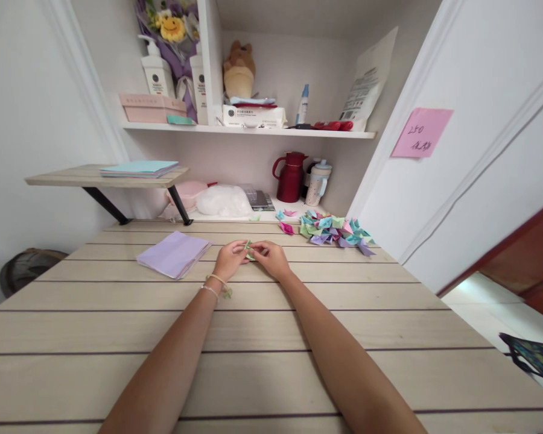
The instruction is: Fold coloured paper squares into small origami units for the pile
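Both hands meet over the table around a small piece of folded light green paper (250,255). My left hand (230,260) pinches its left side, with a bracelet on the wrist below. My right hand (271,258) has its fingers closed on the other side of the paper. Fingers cover much of the paper, so its exact folded shape is hard to make out. To the left lies a stack of lilac paper sheets (174,253). A heap of colourful folded paper pieces (330,229) sits to the right, with a magenta folded piece (286,228) beside it.
A small raised shelf (67,175) on black legs holds blue paper sheets (140,168) at the left. Behind the table stand a dark red jug (291,178), a pale tumbler (317,184) and a white plastic bag (223,201). A pink note (422,132) hangs on the right wall.
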